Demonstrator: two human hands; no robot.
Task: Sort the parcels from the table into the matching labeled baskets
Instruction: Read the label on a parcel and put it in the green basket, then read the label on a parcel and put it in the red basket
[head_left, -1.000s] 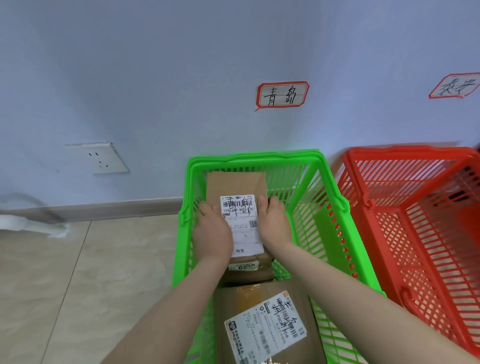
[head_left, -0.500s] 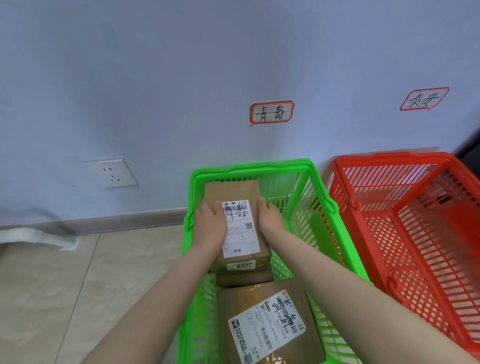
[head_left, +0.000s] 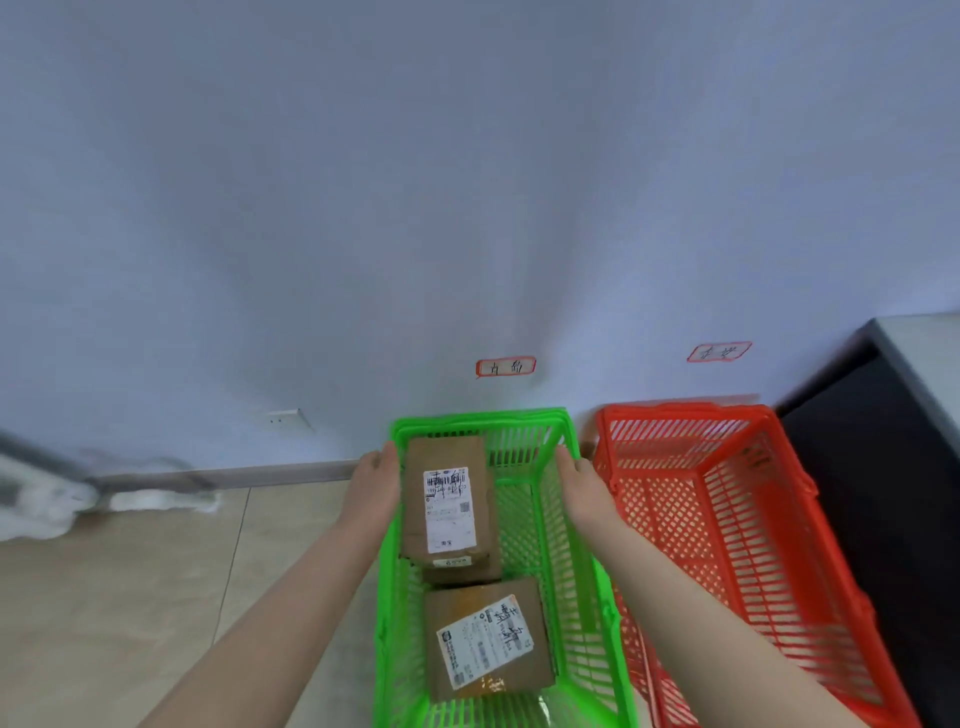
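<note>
Left hand (head_left: 375, 486): fingers straight, holding nothing, just outside the left rim of the green basket (head_left: 478, 420). Between both sets of fingers, the labelled parcel (head_left: 447, 499) lies inside the basket. Right hand (head_left: 583, 488): fingers relaxed, empty, at the right rim.

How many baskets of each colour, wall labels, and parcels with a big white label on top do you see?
Green basket: 1
Red basket: 1
Wall labels: 2
Parcels with a big white label on top: 2; whether another lies beneath is unclear
Total: 6
</note>
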